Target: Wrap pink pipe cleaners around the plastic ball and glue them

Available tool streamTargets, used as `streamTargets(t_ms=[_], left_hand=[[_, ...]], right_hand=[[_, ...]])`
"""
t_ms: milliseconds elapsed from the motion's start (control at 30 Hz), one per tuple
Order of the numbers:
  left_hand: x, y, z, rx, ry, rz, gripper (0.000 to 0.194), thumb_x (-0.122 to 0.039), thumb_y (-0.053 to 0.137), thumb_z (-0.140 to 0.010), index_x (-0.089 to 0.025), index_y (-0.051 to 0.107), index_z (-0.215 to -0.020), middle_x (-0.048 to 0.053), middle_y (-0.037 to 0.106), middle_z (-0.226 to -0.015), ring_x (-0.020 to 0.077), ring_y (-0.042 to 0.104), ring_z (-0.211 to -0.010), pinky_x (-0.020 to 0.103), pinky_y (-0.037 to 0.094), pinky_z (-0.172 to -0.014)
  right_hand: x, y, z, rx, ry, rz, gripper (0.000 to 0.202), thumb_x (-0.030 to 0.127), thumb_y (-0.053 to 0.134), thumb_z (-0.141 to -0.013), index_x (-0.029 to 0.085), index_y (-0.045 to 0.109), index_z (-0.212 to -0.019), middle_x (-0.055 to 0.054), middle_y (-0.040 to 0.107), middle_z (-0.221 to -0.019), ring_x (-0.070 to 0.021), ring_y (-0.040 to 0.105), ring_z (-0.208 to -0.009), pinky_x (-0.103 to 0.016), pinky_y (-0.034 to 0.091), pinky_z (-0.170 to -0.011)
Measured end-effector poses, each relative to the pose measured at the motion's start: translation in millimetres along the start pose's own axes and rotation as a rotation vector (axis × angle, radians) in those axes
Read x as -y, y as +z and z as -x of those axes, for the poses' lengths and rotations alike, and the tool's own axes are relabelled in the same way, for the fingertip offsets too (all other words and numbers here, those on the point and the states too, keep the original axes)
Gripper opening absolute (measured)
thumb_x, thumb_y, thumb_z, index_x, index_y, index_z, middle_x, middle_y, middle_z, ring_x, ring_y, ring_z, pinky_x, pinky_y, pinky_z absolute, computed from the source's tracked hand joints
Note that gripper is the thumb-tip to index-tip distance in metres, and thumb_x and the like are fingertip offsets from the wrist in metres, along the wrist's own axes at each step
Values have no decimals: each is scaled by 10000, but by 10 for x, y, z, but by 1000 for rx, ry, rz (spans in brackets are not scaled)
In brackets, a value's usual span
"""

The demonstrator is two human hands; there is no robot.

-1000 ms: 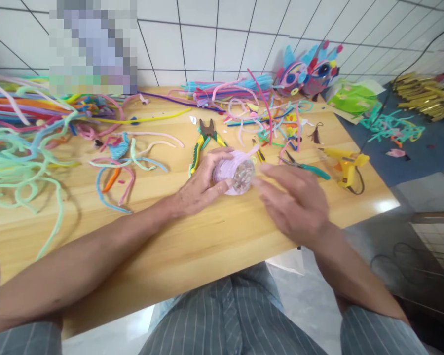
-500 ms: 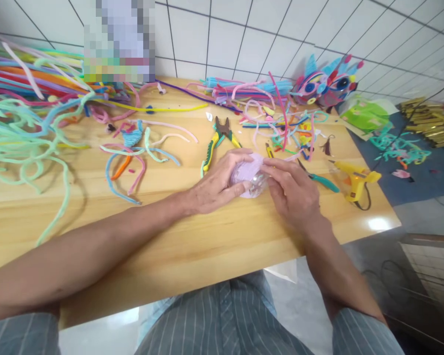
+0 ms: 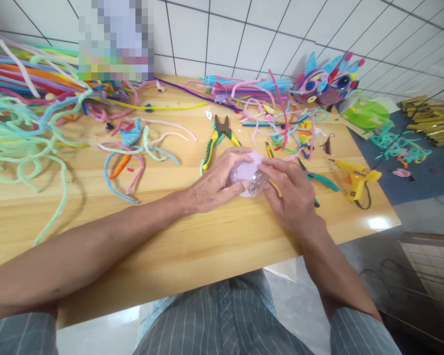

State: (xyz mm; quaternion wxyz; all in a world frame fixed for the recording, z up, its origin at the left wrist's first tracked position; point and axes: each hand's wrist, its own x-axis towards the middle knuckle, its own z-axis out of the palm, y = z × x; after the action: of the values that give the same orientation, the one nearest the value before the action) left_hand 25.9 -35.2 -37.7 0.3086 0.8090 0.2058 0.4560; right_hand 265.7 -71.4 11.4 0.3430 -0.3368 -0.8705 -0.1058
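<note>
A small round piece (image 3: pixel 247 170), lavender and fuzzy on top with clear shiny plastic at its side, sits between my hands over the table. Its exact kind is not clear. My left hand (image 3: pixel 222 180) is closed around its left side, fingers on top and thumb at the near edge. On its right edge, the bent fingers of my right hand (image 3: pixel 286 190) grip it, the fingertips at the clear part. Behind the piece lie green-and-yellow pliers (image 3: pixel 211 148) with the jaws spread. Teal-handled pliers (image 3: pixel 323 181) lie right of my right hand, partly covered by it.
Pale green pipe cleaners (image 3: pixel 25 143) tangle at the left, near a colourful bundle (image 3: pixel 25 81). A yellow glue gun (image 3: pixel 357 178) rests near the right edge. At the back stand big-eyed fuzzy figures (image 3: pixel 325 86). A yellow cutter (image 3: pixel 268 149) lies among pipe-cleaner scraps (image 3: pixel 281 128).
My right hand has shifted slightly left and its fingers have flattened a little against the piece. The left hand keeps its hold; the piece has hardly moved.
</note>
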Motion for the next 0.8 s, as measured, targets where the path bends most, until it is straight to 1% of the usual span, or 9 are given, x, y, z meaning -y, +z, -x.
streamTargets(t_ms=[200, 367, 467, 567, 700, 800], left_hand=[[-10, -18, 2, 12, -16, -6, 449, -442, 596, -1080, -257, 468, -1468, 194, 523, -1600, 319, 492, -1544, 573, 440, -1275], [-21, -25, 1, 21, -19, -8, 458, -457, 584, -1085, -251, 457, -1474, 202, 512, -1606, 324, 483, -1552, 582, 431, -1280], [-29, -26, -3, 22, -33, 1, 461, -461, 590, -1086, -246, 463, -1473, 200, 511, -1608, 320, 480, -1557, 574, 425, -1286], [-33, -26, -5, 9, -41, 19, 456, -464, 611, -1081, -244, 481, -1458, 194, 528, -1592, 311, 489, -1552, 556, 425, -1288], [-36, -35, -6, 12, -54, 29, 453, -478, 611, -1081, -249, 491, -1453, 190, 522, -1603, 307, 474, -1569, 551, 418, -1296], [-38, -44, -7, 22, -59, 31, 459, -479, 618, -1076, -251, 491, -1454, 190, 523, -1604, 307, 473, -1571, 555, 416, -1299]], right_hand=[[-7, 2, 49, 42, 22, 25, 433, 235, 658, -1030, 261, 623, -1461, -160, 756, -1380, -310, 748, -1224, -520, 615, -1035], [45, 26, 25, 27, 36, 65, 348, 318, 649, -1048, 249, 634, -1389, -160, 765, -1327, -309, 748, -1187, -523, 626, -990], [96, 68, 3, -11, 30, 58, 402, 357, 677, -1026, 223, 605, -1399, -176, 756, -1325, -320, 738, -1193, -526, 620, -986], [123, 109, 9, -22, 48, 56, 454, 383, 693, -1005, 229, 580, -1416, -184, 737, -1347, -340, 728, -1206, -543, 607, -996], [132, 140, 35, -20, 82, 8, 511, 360, 705, -980, 237, 556, -1453, -190, 708, -1395, -365, 703, -1249, -568, 581, -1035], [145, 152, 41, -35, 77, 3, 528, 338, 713, -964, 225, 551, -1454, -203, 699, -1390, -369, 700, -1249, -563, 584, -1025]])
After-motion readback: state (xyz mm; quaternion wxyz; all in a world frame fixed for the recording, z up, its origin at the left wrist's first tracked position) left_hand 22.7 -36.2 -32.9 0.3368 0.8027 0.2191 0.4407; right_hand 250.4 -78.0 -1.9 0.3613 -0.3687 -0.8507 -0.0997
